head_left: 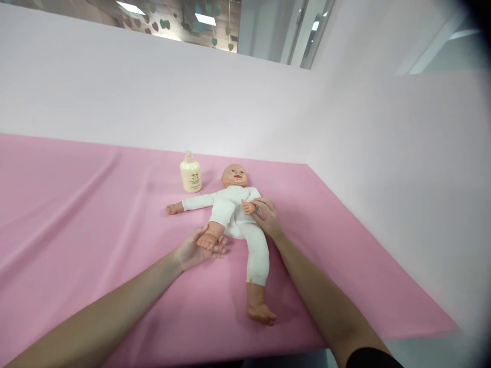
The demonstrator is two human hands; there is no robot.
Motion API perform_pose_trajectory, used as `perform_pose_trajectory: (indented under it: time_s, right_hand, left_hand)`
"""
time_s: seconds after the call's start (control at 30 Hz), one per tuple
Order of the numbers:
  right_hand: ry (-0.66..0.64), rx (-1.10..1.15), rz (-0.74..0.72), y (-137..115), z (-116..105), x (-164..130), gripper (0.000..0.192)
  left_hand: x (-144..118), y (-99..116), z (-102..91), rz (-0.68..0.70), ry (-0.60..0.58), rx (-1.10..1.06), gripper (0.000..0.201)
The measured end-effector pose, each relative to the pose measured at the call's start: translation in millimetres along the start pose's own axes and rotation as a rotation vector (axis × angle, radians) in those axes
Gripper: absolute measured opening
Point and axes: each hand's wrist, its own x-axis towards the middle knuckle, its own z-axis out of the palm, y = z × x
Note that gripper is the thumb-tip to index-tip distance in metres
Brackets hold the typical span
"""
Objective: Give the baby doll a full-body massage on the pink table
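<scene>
Head view: doll (236, 214) in white lies face-up mid-way across the pink surface (76, 214). My left hand (197, 251) cups its bent leg's bare foot; my right hand (266, 217), fingers loosely curved, rests at its hip and wrist. A cream bottle (191, 175) stands just beside its head.

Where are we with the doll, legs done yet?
Done: the doll lies face up on the pink cloth, and the leg bent toward the person's left looks bare below the knee.
In hand: left hand cups that bare foot; right hand rests at the doll's side by its small hand.
Left: the straight leg is covered to the ankle; the cream bottle stands untouched beside the head.
</scene>
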Motion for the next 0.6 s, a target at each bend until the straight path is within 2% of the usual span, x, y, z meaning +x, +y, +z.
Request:
perform_pose_trajectory:
  time_s: [0.13, 0.23, 0.3, 0.43, 0.53, 0.6]
  right_hand:
    - [-0.020, -0.016, -0.026, -0.2, 0.5, -0.3, 0.028]
    - [0.044, 0.017, 0.008, -0.1, 1.7, -0.8, 0.028]
    - [0.108, 0.089, 0.111, 0.4, 1.9, -0.4, 0.032]
    - [0.271, 0.332, 0.374, 4.5, -1.4, 4.2, 0.043]
    - [0.414, 0.434, 0.490, 11.4, -5.8, 7.7, 0.046]
    - [0.481, 0.472, 0.568, 17.6, -8.0, 7.7, 0.046]
  left_hand:
    - [-0.7, 0.3, -0.5, -0.013, -0.020, 0.008, 0.048]
    - [-1.2, -1.0, -3.6, -0.010, -0.052, 0.017, 0.049]
    - [-1.4, -2.4, -5.9, -0.011, -0.107, 0.032, 0.049]
    - [-3.8, -2.6, -3.9, -0.045, -0.308, 0.156, 0.049]
    - [-8.1, 0.9, 5.0, -0.174, -0.417, 0.310, 0.050]
    - [-11.1, 3.2, 11.0, -0.252, -0.437, 0.422, 0.053]
